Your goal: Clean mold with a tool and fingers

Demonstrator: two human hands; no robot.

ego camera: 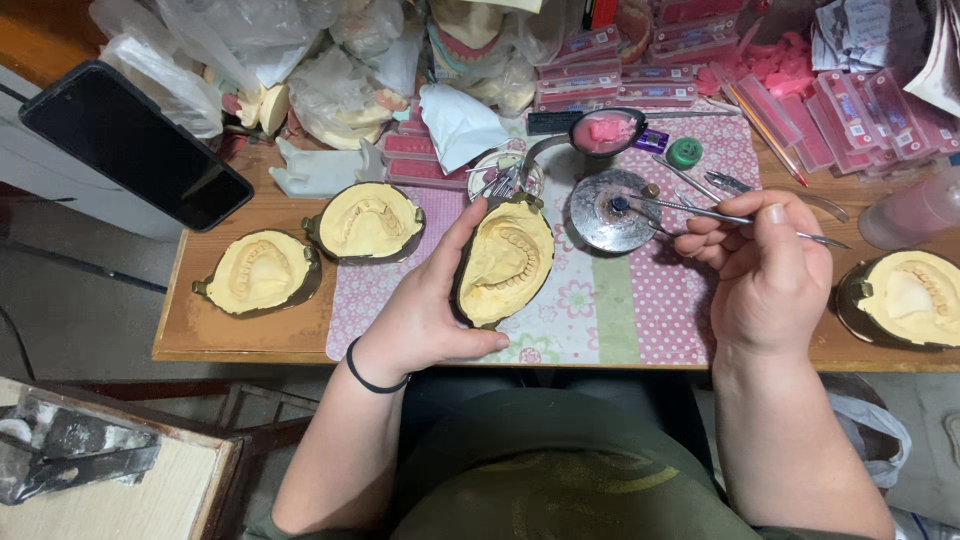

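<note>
Held tilted at frame centre above the counter (250, 335) edge, the mould (503, 262) could slip from the left hand (425, 315), fingers clamped round it, while the right hand (765, 270) pinches a tool (700, 212).

Wooden table (250, 330), spanning mid-frame. Centre: patterned pink-and-green cloth (610, 310). Left of centre: two brass flasks of yellow plaster with tooth moulds (262, 272) (368, 222). Right edge: a third such flask (905, 298). Upper centre: round metal dish (608, 212), dark ladle of pink wax (605, 132), green cap (685, 152). Upper right: flat pink boxes (850, 115). Upper left: black phone (135, 145), overhanging the table edge; clear plastic bags (220, 40).
</note>
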